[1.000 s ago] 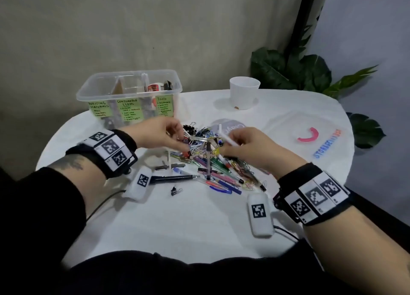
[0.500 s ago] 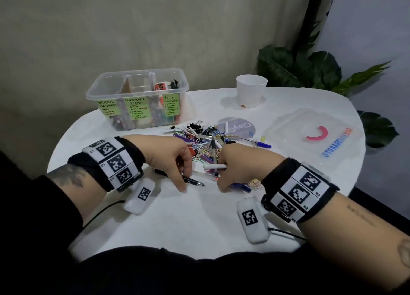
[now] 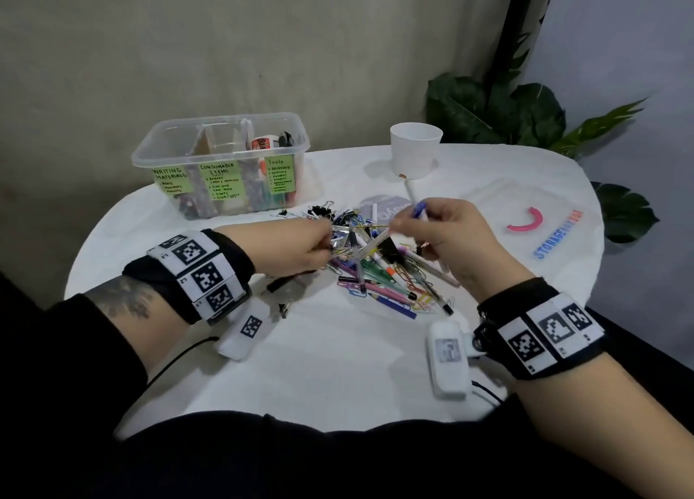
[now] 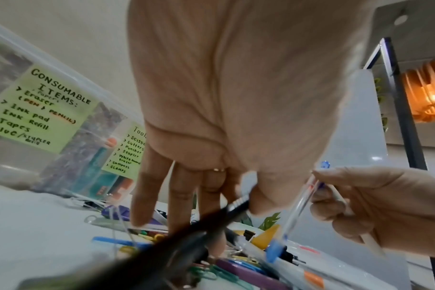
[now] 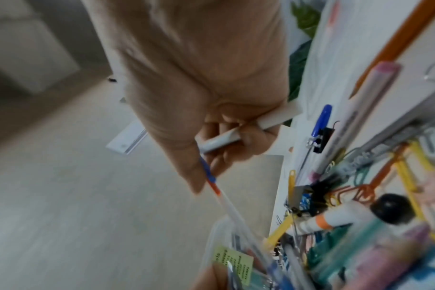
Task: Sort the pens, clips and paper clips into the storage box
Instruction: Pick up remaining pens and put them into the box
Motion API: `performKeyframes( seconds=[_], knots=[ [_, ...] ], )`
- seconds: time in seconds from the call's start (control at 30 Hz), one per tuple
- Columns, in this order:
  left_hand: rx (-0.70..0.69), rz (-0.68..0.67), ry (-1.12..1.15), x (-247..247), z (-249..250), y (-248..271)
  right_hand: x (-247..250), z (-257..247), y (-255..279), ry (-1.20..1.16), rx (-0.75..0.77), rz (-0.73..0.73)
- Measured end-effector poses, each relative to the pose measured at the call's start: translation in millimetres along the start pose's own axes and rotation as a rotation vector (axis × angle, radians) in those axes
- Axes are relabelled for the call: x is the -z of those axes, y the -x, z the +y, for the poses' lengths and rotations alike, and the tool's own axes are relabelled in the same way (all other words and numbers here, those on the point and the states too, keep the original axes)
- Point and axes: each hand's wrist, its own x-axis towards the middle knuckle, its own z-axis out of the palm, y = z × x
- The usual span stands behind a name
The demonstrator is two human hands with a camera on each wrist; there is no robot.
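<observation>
While the right hand (image 3: 447,243) grips a white pen (image 3: 410,192) and a clear blue-capped pen (image 4: 294,213) over the pile (image 3: 379,273), the bundle could slip, since both stick out loosely from curled fingers. The left hand (image 3: 300,249), at the pile's left edge, pinches a black pen (image 4: 211,221) under its thumb, other fingers straight down among the paper clips; lifting may drag tangled clips along and scatter them. Behind the pile to the left stands the box (image 3: 221,160), open and labelled; a hasty reach could drop pens in the wrong compartment.
</observation>
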Motion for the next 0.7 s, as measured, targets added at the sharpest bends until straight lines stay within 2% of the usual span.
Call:
performKeyframes(
  seconds=[0.1,0.2,0.27,0.37,0.43,0.53,0.6,0.7],
  knots=[
    [-0.038,0.138,0.148,0.0,8.9,-9.7,10.4,-3.2,-5.4,-0.170,0.022,0.141],
    [-0.070,0.227,0.142,0.9,17.6,-22.2,19.9,-9.5,-9.9,-0.239,0.057,0.213],
    [-0.109,0.198,0.096,3.9,20.0,-29.5,22.9,-10.4,-9.4,-0.178,0.050,0.224],
    [-0.196,0.078,-0.012,5.7,22.3,-37.5,24.2,-6.9,-6.8,-0.108,-0.041,0.156],
    [-0.213,0.026,-0.065,5.0,26.6,-42.2,26.4,-4.7,-4.5,0.127,-0.124,0.095],
    [-0.220,0.008,-0.133,1.9,32.3,-48.1,28.4,1.7,-0.4,0.617,-0.181,-0.042],
    [-0.221,-0.001,-0.167,-0.4,33.0,-51.5,26.8,5.7,1.3,0.757,-0.246,-0.116],
    [-0.239,0.009,-0.173,-3.0,30.9,-55.1,23.4,9.2,0.9,0.828,-0.317,-0.161]
  ],
)
